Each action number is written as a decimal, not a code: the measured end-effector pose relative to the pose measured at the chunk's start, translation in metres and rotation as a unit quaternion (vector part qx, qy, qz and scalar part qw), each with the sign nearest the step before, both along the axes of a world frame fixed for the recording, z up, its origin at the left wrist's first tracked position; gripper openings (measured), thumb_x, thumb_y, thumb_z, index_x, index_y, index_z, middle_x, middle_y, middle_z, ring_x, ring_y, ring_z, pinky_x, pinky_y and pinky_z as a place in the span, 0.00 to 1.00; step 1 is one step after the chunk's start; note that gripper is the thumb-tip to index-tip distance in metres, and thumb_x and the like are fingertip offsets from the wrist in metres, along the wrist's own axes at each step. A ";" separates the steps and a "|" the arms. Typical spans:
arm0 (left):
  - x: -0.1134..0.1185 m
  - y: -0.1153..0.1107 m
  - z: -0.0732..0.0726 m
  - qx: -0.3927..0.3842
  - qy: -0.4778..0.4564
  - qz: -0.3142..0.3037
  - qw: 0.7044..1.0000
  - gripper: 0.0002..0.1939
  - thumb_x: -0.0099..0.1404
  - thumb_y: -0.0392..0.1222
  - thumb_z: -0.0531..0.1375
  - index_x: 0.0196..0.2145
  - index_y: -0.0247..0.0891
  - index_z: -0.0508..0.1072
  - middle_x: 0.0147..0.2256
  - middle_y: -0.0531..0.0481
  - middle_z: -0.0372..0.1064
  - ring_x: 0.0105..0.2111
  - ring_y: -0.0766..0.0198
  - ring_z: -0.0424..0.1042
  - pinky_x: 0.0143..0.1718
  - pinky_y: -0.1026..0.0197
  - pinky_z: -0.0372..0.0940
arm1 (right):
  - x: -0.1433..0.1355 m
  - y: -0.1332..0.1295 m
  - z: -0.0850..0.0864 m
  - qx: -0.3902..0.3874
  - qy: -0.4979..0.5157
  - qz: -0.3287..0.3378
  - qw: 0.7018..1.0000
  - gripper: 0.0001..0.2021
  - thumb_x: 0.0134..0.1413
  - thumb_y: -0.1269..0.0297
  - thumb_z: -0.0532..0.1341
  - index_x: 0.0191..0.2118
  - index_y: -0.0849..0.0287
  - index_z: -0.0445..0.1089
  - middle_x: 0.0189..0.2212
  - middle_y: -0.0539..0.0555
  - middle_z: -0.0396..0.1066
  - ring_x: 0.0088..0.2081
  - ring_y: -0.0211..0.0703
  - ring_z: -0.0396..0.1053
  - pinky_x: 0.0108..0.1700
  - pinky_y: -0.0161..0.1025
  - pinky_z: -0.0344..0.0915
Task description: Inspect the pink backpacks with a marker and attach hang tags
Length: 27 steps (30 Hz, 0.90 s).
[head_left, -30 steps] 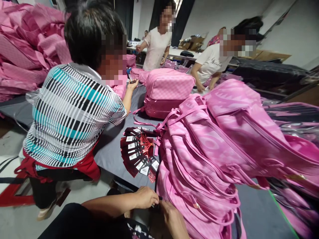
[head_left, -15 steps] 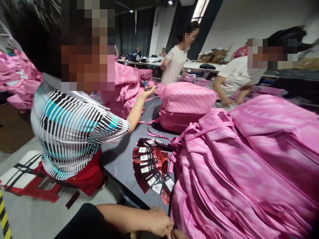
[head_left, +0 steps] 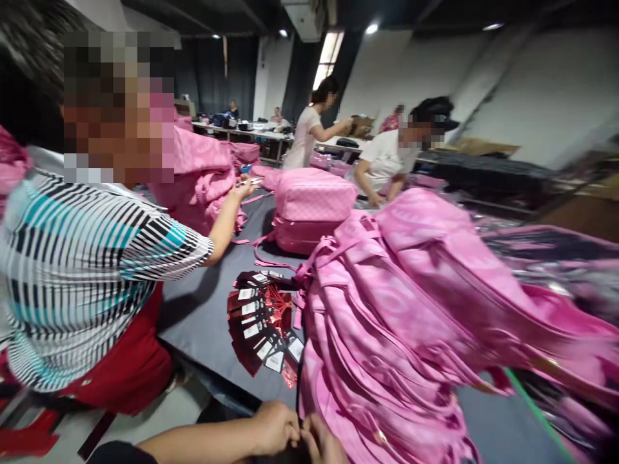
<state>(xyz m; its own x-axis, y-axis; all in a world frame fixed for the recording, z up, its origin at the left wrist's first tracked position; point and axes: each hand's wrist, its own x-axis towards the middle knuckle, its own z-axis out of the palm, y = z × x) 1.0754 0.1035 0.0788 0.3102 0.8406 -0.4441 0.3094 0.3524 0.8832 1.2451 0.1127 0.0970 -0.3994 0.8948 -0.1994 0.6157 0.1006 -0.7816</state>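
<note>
At the bottom edge, my left hand (head_left: 276,428) comes in from the left with its fingers closed in a pinch. My right hand (head_left: 323,442) meets it fingertip to fingertip, also pinching. Whatever lies between the fingers is too small and hidden to make out. Both hands are beside the near end of a row of pink backpacks (head_left: 367,341), leaning on each other on the grey table (head_left: 213,322). Left of the backpacks, a fan of red and black hang tags (head_left: 256,322) with white labels and red strings lies on the tabletop.
A co-worker in a striped shirt (head_left: 87,270) sits close on the left, one arm reaching over the table. Another pink bag (head_left: 314,206) lies behind the tags, with more pink bags (head_left: 193,174) stacked beyond. Two people in white tops stand farther back.
The view has swung right and up, so the table and co-worker sit farther left. My right hand shows more now, fingertips against my left. The co-worker's arm is still stretched out.
</note>
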 end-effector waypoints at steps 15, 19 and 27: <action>0.002 -0.014 0.010 -0.021 0.003 0.016 1.000 0.07 0.55 0.39 0.60 0.32 0.35 0.73 0.25 0.55 0.70 0.26 0.68 0.67 0.32 0.65 0.60 | -0.011 -0.017 0.032 -0.020 0.080 -0.063 0.995 0.10 0.56 0.60 0.53 0.27 0.58 0.63 0.23 0.49 0.65 0.28 0.41 0.63 0.33 0.36 0.58; 0.005 -0.015 0.015 -0.033 0.006 -0.016 0.999 0.06 0.59 0.39 0.56 0.31 0.35 0.71 0.27 0.52 0.72 0.24 0.68 0.68 0.30 0.65 0.60 | -0.008 -0.020 0.029 -0.037 0.090 -0.084 0.992 0.09 0.55 0.60 0.54 0.28 0.59 0.63 0.24 0.49 0.65 0.28 0.40 0.63 0.33 0.36 0.59; 0.004 -0.008 0.027 -0.033 0.025 -0.061 0.997 0.07 0.59 0.39 0.55 0.32 0.35 0.72 0.29 0.51 0.73 0.27 0.66 0.72 0.31 0.65 0.61 | -0.003 -0.026 0.022 -0.044 0.123 -0.115 0.985 0.11 0.56 0.56 0.55 0.31 0.59 0.64 0.25 0.49 0.65 0.29 0.41 0.64 0.34 0.36 0.61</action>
<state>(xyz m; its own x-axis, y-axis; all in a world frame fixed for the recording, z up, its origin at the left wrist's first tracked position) 1.0796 0.0954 0.1063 0.3842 0.7666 -0.5145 0.3962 0.3665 0.8419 1.2423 0.0869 0.1189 -0.2335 0.9511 -0.2024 0.4051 -0.0941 -0.9094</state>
